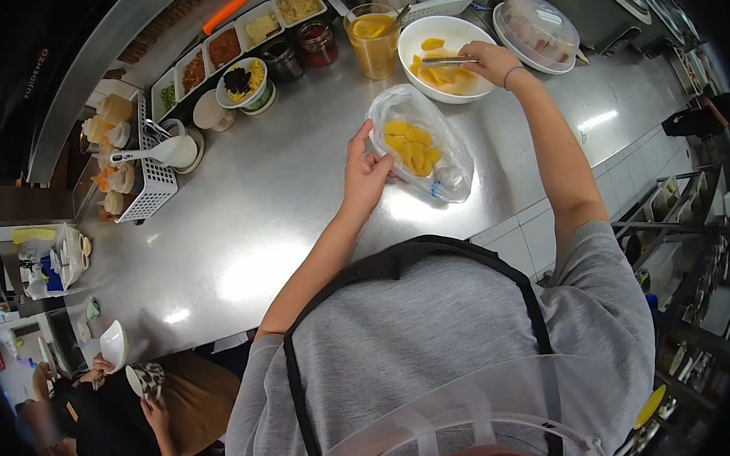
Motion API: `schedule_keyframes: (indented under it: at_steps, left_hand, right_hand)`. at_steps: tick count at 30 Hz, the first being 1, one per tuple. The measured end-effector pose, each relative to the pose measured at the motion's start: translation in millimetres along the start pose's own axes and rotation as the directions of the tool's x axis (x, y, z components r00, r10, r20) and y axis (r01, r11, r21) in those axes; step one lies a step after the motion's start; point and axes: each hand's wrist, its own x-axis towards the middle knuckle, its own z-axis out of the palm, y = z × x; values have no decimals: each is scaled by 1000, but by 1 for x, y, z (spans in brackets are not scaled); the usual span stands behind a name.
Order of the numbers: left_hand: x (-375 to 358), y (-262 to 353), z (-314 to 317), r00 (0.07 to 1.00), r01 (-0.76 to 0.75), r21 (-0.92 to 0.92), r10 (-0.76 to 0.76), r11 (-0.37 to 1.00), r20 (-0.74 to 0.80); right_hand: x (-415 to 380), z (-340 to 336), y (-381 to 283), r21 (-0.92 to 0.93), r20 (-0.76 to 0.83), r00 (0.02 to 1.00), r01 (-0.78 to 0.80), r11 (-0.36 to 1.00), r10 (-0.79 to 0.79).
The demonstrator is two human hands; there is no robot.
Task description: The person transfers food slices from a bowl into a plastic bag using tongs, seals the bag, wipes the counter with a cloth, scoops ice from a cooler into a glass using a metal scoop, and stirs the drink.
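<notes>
My left hand (pixel 367 171) pinches the rim of a clear plastic bag (pixel 453 160) and holds its mouth apart on the steel counter. Inside the bag lies a heap of thin yellow slices (pixel 412 148). Past the bag stands a white bowl (pixel 463 28) with more yellow slices (pixel 438 76) at its bottom. Over this bowl my right hand (pixel 493 61) grips metal tongs (pixel 448 60), whose tips reach in among the slices. The bowl's right rim is partly hidden by my right hand.
A jug with orange-brown liquid (pixel 373 52) stands left of the bowl, a lidded plate (pixel 535 34) right of it. Topping trays (pixel 224 48) and jars (pixel 317 43) line the back. A bottle basket (pixel 154 193) is at left. Another person (pixel 134 418) holds dishes at lower left.
</notes>
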Motion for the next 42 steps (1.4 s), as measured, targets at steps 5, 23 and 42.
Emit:
schedule_keyframes:
  at_steps: [5, 23, 42]
  left_hand:
    - [0, 3, 3, 999, -31, 12, 31, 999, -19]
    - [0, 6, 4, 1000, -31, -76, 31, 997, 4]
    - [5, 7, 4, 999, -38, -55, 38, 998, -5]
  right_hand:
    - [-32, -32, -11, 132, -184, 978, 122, 984, -97]
    - [-31, -50, -1, -149, 168, 981, -71, 986, 96]
    - [-41, -66, -10, 81, -39, 995, 91, 993, -88]
